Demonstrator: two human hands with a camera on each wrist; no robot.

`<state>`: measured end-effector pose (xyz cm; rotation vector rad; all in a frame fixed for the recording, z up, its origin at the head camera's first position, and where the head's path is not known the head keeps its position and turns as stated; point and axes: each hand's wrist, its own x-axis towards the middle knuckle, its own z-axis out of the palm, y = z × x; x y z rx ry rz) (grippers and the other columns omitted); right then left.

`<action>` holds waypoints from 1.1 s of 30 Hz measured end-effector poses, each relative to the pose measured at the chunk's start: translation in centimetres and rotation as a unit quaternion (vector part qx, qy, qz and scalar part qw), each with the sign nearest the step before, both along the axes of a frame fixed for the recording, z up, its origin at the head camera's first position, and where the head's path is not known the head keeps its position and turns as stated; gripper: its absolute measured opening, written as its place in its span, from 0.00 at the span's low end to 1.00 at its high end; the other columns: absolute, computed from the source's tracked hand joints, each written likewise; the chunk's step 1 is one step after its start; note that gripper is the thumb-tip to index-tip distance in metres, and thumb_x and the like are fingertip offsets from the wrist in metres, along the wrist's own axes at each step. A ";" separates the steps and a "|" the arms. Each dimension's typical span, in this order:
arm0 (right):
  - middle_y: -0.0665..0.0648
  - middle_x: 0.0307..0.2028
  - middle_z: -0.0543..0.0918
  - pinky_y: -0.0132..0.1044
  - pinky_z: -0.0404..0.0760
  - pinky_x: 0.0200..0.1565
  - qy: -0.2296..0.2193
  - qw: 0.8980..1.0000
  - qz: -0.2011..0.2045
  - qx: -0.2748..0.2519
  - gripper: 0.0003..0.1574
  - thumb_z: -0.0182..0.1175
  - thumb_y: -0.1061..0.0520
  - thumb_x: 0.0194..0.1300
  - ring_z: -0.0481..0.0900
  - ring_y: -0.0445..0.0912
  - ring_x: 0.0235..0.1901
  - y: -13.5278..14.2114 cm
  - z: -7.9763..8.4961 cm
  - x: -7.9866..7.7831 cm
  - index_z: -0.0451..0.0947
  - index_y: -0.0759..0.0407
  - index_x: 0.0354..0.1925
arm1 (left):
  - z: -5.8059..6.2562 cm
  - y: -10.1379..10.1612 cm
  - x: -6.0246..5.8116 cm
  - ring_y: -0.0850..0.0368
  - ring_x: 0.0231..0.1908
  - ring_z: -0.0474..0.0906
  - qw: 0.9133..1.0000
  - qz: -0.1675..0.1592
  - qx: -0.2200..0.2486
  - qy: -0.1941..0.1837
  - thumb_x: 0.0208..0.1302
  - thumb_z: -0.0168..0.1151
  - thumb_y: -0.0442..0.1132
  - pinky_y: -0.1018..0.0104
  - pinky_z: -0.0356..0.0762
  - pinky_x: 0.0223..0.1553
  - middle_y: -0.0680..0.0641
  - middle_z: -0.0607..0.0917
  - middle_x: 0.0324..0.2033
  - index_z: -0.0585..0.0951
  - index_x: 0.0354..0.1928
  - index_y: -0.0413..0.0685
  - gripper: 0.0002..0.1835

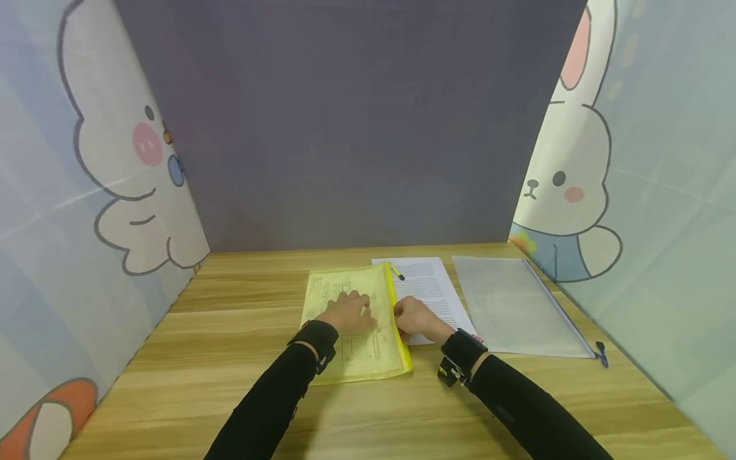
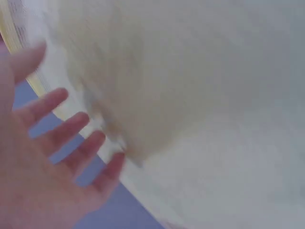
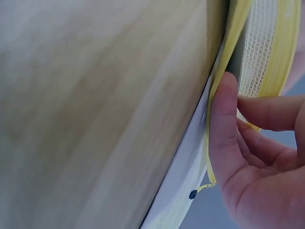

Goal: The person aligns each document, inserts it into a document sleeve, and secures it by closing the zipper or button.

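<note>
"Yellow folder (image 1: 365, 352): where does it lie?"

"On the table (image 1: 201, 332), beneath the left hand (image 1: 347, 313), whose grip is spread apart."

"And the right hand (image 1: 415, 316)?"

"Its grip is clamped on the folder's right edge."

"Farther out?"

"Printed paper (image 1: 430, 291), partly covered by the folder; then a translucent folder (image 1: 520, 306), to the right; behind, a dark panel (image 1: 356, 128)."

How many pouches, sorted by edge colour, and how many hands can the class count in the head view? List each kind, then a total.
Yellow-edged pouch: 1
Blue-edged pouch: 1
Hands, left hand and right hand: 2
Total: 4
</note>
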<state>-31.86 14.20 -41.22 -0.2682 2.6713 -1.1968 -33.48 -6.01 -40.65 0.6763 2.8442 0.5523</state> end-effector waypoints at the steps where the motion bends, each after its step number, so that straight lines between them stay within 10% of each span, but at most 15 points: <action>1: 0.58 0.26 0.83 0.38 0.85 0.27 0.005 1.000 0.001 0.007 0.13 0.55 0.72 0.61 0.84 0.47 0.23 -0.1 0.0 0.0 0.83 0.71 0.42 | 0.0 -0.4 0.0 0.38 0.65 0.66 1.000 0.001 -0.015 -0.006 0.70 0.61 0.61 0.31 0.63 0.63 0.43 0.73 0.63 0.74 0.66 0.50 0.31; 10: 0.57 0.28 0.82 0.33 0.84 0.26 0.033 0.998 0.020 0.047 0.19 0.58 0.70 0.60 0.83 0.43 0.19 -0.2 0.1 0.2 0.81 0.75 0.50 | -0.7 -1.9 0.5 0.31 0.77 0.41 0.997 0.010 -0.055 -0.058 0.56 0.60 0.78 0.23 0.38 0.68 0.41 0.52 0.79 0.57 0.80 0.57 0.56; 25: 0.53 0.19 0.81 0.32 0.76 0.25 0.065 0.996 0.030 0.051 0.07 0.62 0.67 0.65 0.78 0.43 0.18 0.2 -0.5 0.6 0.83 0.68 0.42 | -0.9 -2.4 2.7 0.33 0.77 0.46 0.991 0.067 -0.117 -0.011 0.55 0.53 0.83 0.23 0.65 0.57 0.38 0.52 0.79 0.61 0.79 0.66 0.53; 33: 0.53 0.22 0.82 0.32 0.77 0.26 0.054 0.997 0.018 0.048 0.06 0.63 0.66 0.66 0.79 0.42 0.19 0.2 -0.3 0.7 0.85 0.66 0.41 | -0.3 -2.8 3.1 0.32 0.76 0.47 0.992 0.050 -0.115 -0.016 0.52 0.61 0.80 0.30 0.68 0.60 0.37 0.55 0.78 0.62 0.78 0.53 0.58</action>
